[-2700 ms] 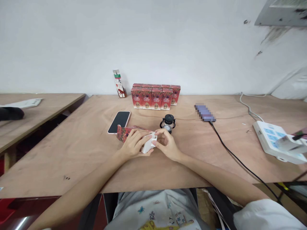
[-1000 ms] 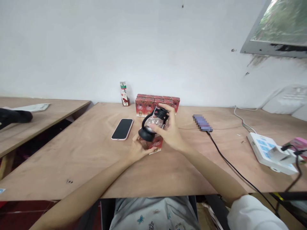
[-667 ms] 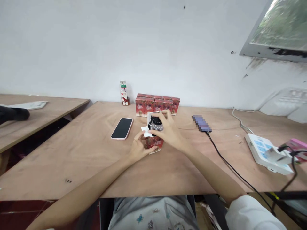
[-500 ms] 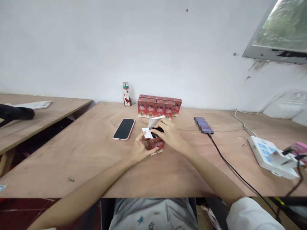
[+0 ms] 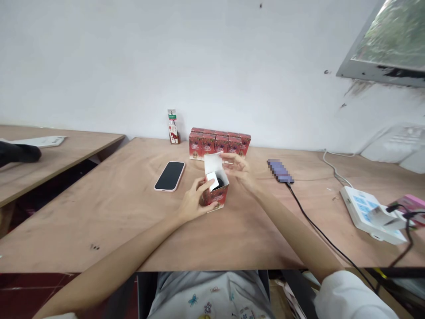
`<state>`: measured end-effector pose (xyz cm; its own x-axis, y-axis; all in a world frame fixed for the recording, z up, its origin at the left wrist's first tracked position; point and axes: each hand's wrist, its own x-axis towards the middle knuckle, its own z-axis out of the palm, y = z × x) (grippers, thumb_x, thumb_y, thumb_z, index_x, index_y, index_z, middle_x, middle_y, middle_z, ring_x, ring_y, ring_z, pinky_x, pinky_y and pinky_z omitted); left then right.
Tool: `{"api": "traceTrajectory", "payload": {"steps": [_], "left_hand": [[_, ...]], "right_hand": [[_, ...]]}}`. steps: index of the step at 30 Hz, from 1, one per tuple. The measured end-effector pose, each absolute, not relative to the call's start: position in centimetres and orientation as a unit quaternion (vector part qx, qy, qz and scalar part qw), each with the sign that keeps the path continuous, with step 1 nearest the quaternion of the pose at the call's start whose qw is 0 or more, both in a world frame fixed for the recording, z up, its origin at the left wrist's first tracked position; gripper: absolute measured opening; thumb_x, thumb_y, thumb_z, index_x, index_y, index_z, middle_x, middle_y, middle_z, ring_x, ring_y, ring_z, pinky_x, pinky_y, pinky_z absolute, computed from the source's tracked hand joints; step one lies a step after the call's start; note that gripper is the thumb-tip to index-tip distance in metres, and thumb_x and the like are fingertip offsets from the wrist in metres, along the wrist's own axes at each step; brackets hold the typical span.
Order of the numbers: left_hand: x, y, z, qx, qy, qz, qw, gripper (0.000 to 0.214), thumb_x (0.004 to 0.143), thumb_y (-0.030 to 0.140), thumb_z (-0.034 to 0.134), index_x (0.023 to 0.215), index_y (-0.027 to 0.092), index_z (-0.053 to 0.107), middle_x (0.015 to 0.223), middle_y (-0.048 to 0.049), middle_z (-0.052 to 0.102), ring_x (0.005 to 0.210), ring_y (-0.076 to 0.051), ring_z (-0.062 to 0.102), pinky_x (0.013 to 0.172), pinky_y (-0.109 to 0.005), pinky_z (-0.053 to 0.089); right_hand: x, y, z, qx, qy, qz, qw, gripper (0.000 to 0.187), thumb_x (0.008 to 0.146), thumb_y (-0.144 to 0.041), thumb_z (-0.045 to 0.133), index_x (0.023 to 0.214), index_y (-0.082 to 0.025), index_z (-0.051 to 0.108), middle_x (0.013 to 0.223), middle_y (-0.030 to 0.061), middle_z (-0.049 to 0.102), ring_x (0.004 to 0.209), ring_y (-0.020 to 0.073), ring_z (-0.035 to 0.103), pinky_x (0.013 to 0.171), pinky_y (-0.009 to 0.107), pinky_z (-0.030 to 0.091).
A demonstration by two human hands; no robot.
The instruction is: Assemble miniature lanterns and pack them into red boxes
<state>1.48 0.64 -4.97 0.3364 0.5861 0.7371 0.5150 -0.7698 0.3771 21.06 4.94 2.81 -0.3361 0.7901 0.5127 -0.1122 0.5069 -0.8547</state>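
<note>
A red printed carton [image 5: 216, 197] stands upright on the wooden table in front of me, its white top flaps raised. Something dark and round [image 5: 219, 182] sits inside it; its kind I cannot make out. My left hand [image 5: 196, 199] grips the carton from the left, thumb low on the front and fingers by a small white flap [image 5: 212, 180]. Beside the raised back flap [image 5: 213, 163] is my right hand [image 5: 239, 170], fingers apart and holding nothing, close to the flap's right edge.
Several matching red boxes [image 5: 214, 144] stand in rows near the wall, by a small packet with a horse picture [image 5: 173, 133]. A phone [image 5: 170, 176] lies left, a cabled phone [image 5: 280, 170] right. A white power strip [image 5: 370, 215] is farther right.
My right hand has come out of the carton's opening and moved up and right, fingers now apart. The dark item sits lower inside. My left hand keeps its hold.
</note>
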Motion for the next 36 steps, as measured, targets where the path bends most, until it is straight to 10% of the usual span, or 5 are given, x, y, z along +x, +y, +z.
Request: {"api": "traceTrajectory", "payload": {"steps": [5, 16, 36], "left_hand": [[1.3, 1.0, -4.4, 0.814, 0.316, 0.479, 0.094, 0.060, 0.071, 0.032, 0.072, 0.125, 0.027, 0.045, 0.116, -0.0092, 0.048, 0.105, -0.025, 0.057, 0.075, -0.035, 0.056], [1.3, 1.0, -3.9, 0.819, 0.318, 0.460, 0.126, 0.064, 0.071, 0.033, 0.073, 0.127, 0.028, 0.042, 0.121, -0.0091, 0.043, 0.106, -0.024, 0.057, 0.082, -0.039, 0.055], [1.3, 1.3, -5.0, 0.783, 0.313, 0.503, 0.189, 0.101, 0.070, 0.033, 0.075, 0.145, 0.028, 0.009, 0.141, -0.0191, 0.036, 0.119, -0.032, 0.053, 0.086, -0.048, 0.054]], "right_hand": [[19.8, 4.6, 2.0, -0.220, -0.696, 0.469, 0.497, 0.079, 0.060, -0.049, 0.078, 0.127, -0.029, 0.040, 0.136, 0.0072, 0.048, 0.110, 0.0215, 0.059, 0.091, 0.038, 0.051], [19.9, 3.5, 1.8, -0.244, -0.688, 0.362, 0.580, 0.036, 0.082, -0.049, 0.060, 0.108, -0.028, 0.047, 0.100, 0.0023, 0.060, 0.097, 0.0165, 0.060, 0.088, 0.034, 0.050], [21.4, 1.8, 0.4, -0.202, -0.819, 0.244, 0.479, 0.021, 0.090, -0.039, 0.053, 0.099, -0.024, 0.063, 0.126, 0.0101, 0.055, 0.120, 0.0219, 0.053, 0.101, 0.046, 0.042]]}}
